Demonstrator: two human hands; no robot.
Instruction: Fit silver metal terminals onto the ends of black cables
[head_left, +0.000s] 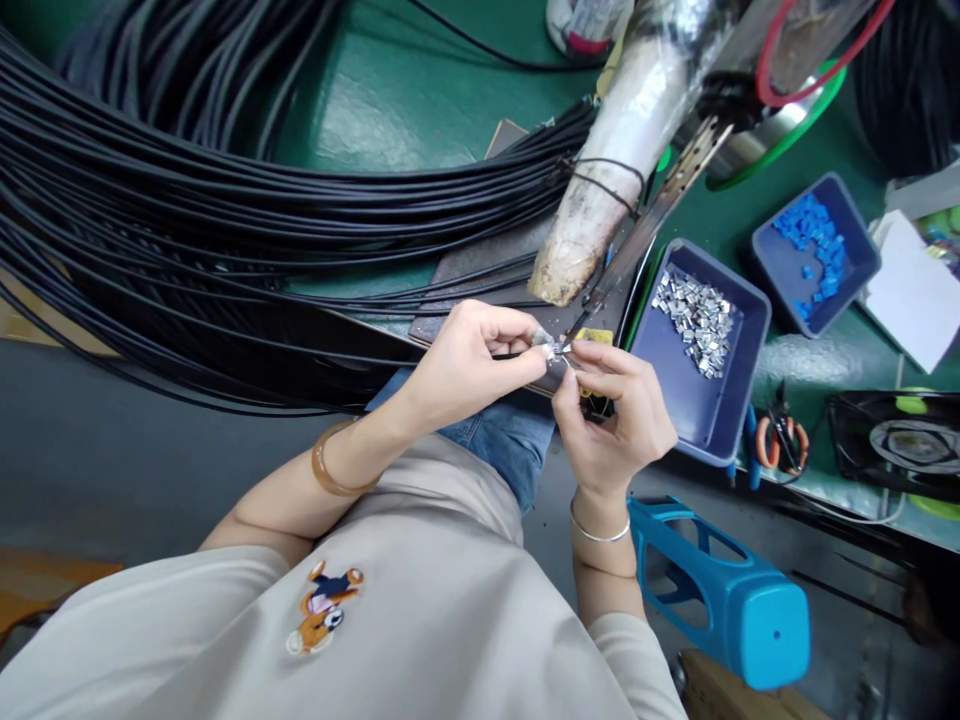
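Some fingers [517,322] pinched, apparently round cable [511,354]

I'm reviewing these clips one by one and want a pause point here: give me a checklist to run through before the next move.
1. Left hand closed on the black cable near its end: ok.
2. Right hand fingertips close to that end: ok; firm grip: cannot tell.
3. Soldering iron tip clear of the fingertips: not ok, it points down right beside them.
4. Iron tip touching the small metal piece: cannot tell.
5. Loose metal parts contained in their tray: ok.
6. Orange-handled pliers away from the hands: ok.
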